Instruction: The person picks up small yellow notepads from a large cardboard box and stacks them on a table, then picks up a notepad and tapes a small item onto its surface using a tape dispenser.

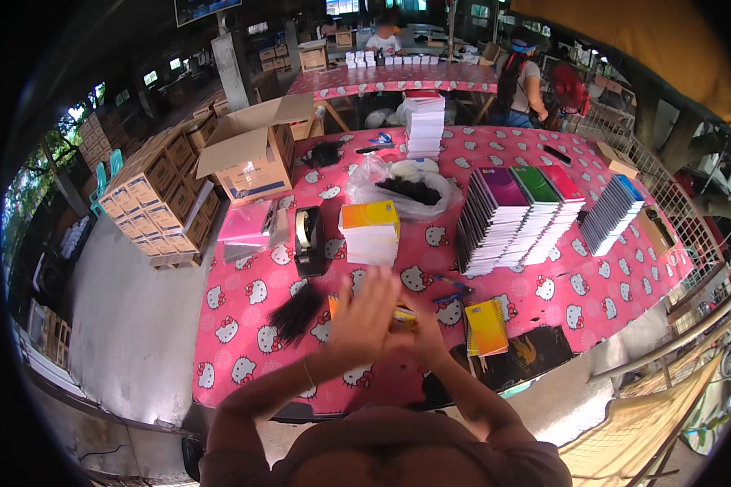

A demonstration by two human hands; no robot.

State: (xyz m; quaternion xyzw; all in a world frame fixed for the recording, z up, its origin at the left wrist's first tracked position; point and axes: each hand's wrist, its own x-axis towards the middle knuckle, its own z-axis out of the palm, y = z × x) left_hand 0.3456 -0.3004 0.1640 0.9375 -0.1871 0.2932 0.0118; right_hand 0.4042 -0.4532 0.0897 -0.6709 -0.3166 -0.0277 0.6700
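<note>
My left hand [364,318] lies over a small yellow-orange notebook [406,315] near the table's front edge, its fingers stretched out and slightly blurred. My right hand [424,334] holds that notebook's right side; most of the notebook is hidden beneath both hands. Just right of them rests a yellow spiral notebook [486,327] on a black patch of the table. A bundle of thin black strands [296,313], perhaps binding pieces, lies left of my left hand. Beyond my hands stands a stack of yellow-orange notebooks [369,234]. Some pens or small tools [452,289] lie to its right.
Tall stacks of spiral notebooks [512,223] and a blue-topped stack [613,215] stand right. A tape dispenser [308,241], pink packs [247,221] and an open carton [248,150] are left. Plastic bags [402,187] lie farther back. Two people are beyond the pink table [227,357].
</note>
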